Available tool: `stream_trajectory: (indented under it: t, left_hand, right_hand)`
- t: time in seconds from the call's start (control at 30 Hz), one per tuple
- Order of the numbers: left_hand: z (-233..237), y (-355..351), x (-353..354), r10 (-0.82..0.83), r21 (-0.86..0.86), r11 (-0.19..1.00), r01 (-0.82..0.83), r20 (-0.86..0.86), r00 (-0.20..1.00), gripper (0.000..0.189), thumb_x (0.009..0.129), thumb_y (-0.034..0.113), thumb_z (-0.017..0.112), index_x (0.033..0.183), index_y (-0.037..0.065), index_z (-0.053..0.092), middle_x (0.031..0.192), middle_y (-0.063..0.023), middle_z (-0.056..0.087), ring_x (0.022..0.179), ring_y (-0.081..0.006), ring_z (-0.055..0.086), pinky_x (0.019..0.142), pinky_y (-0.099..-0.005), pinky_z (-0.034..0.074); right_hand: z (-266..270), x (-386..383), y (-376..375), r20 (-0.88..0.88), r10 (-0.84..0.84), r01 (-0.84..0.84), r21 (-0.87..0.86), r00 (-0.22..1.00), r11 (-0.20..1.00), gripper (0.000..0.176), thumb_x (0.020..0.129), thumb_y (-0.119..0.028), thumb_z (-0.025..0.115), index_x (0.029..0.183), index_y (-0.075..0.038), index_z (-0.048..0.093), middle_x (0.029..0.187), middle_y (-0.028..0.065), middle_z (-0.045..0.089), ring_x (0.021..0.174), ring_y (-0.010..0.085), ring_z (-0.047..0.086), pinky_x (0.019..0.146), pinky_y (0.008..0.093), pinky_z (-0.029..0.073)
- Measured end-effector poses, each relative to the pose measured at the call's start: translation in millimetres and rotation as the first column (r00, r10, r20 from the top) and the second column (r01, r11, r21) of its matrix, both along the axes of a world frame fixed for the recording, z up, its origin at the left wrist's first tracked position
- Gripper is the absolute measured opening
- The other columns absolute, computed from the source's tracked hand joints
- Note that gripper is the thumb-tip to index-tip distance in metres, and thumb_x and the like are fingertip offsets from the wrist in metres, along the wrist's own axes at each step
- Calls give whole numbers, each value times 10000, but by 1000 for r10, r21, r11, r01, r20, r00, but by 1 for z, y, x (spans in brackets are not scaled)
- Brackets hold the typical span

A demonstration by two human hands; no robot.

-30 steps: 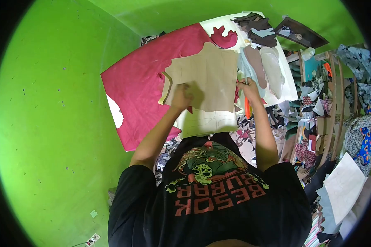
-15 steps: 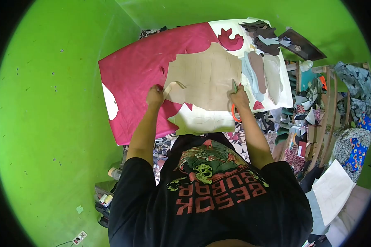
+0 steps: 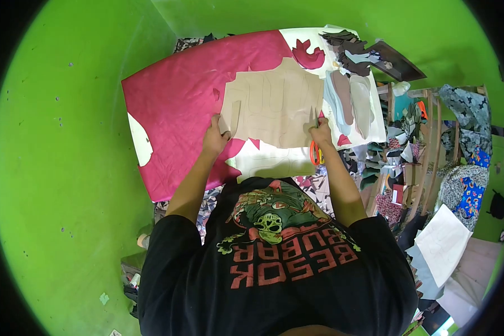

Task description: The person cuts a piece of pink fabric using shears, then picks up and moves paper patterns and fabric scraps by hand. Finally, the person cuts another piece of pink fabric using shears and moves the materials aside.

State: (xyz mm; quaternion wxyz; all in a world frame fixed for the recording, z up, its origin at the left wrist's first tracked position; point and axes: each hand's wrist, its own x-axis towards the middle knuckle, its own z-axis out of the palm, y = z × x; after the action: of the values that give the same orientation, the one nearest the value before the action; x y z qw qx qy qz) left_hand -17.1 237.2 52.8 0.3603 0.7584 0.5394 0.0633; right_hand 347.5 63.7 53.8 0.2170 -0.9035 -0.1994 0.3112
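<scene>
A tan sheet point(image 3: 274, 103) with pencilled outlines lies over crimson material point(image 3: 173, 106) on the worktable. My left hand point(image 3: 214, 137) is closed on the sheet's lower left corner, where a narrow strip of its edge point(image 3: 236, 115) is turned up. At the lower right edge, my right hand point(image 3: 321, 133) grips a pair of scissors point(image 3: 317, 154) with orange handles below the fist. The blades point away from me over the sheet, slightly apart. A cream sheet point(image 3: 271, 162) with drawn lines extends toward me from under the tan one.
Grey and brown cut pieces point(image 3: 360, 106) lie on the right of the table, with dark scraps point(image 3: 350, 47) behind them. A crimson offcut point(image 3: 308, 55) rests at the back. Beyond the table stand a dark tray point(image 3: 397, 60) and wooden shelves point(image 3: 428, 151) full of fabric.
The sheet's curled left edge now stands as a straighter folded strip, and my left fingers have shifted on it. The scissor blades look more parted. The whole view has shifted slightly.
</scene>
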Motion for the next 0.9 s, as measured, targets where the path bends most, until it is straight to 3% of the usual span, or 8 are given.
stream_trajectory:
  t: [0.27,0.47,0.53,0.57,0.67,0.73,0.8,0.9]
  left_hand:
    - [-68,65,-58,197,-284,958,-29,585,787,543,885,-4,704,1373,57,475,967,-131,712,893,-178,677,758,-287,522]
    - [-17,77,-81,80,-590,803,91,257,963,451,858,44,764,1267,33,576,825,-62,652,735,-135,627,666,-259,507]
    - [-13,86,-96,-462,-248,852,461,59,885,502,838,124,808,1258,25,552,827,-54,648,689,-145,633,655,-300,530]
    - [3,93,-94,-338,-667,721,191,-98,936,511,821,134,819,1251,66,552,993,-79,705,833,-204,695,745,-369,558]
    - [37,91,-108,-180,-836,548,33,-79,980,521,808,173,839,1238,56,571,1133,-133,701,923,-237,722,827,-401,562]
    - [14,87,-119,-217,-779,623,71,-85,972,601,805,290,848,1272,36,567,1144,-165,698,950,-279,715,857,-404,557]
    - [-6,81,-117,-219,-294,941,164,-164,962,823,771,447,843,1356,-14,495,1124,-180,708,985,-328,708,882,-416,544]
    - [-2,66,-73,10,-246,969,-27,-70,997,852,793,531,785,1359,-36,497,1158,-239,679,1075,-381,672,941,-439,521]
  right_hand:
    - [-41,12,-19,-266,107,-51,208,958,977,444,827,-119,661,1241,36,621,1078,176,712,974,251,688,869,363,521]
    - [-22,-1,-10,-146,-95,121,179,985,976,311,839,-5,639,1148,13,668,1023,93,690,877,177,642,792,311,513]
    - [-29,9,-12,-141,-90,116,190,986,975,313,833,-3,655,1146,6,662,1033,106,695,878,182,649,791,315,519]
    - [-35,14,-15,-139,-81,108,198,987,974,317,826,0,670,1143,0,656,1043,119,700,878,186,656,790,319,525]
    - [-8,4,-8,-373,-95,193,235,923,953,322,810,8,693,1126,-3,636,1028,137,700,898,195,673,788,336,545]
    - [-1,-5,-10,-384,-77,188,262,920,947,314,805,2,700,1110,3,623,974,118,688,826,208,674,737,337,554]
    - [2,-7,-14,-392,-59,185,291,918,939,308,801,-4,707,1093,9,611,919,100,677,755,221,675,686,337,563]
    - [-2,-7,-25,-515,-106,239,199,851,950,247,822,-19,670,1059,-6,602,903,88,647,756,203,653,681,324,557]
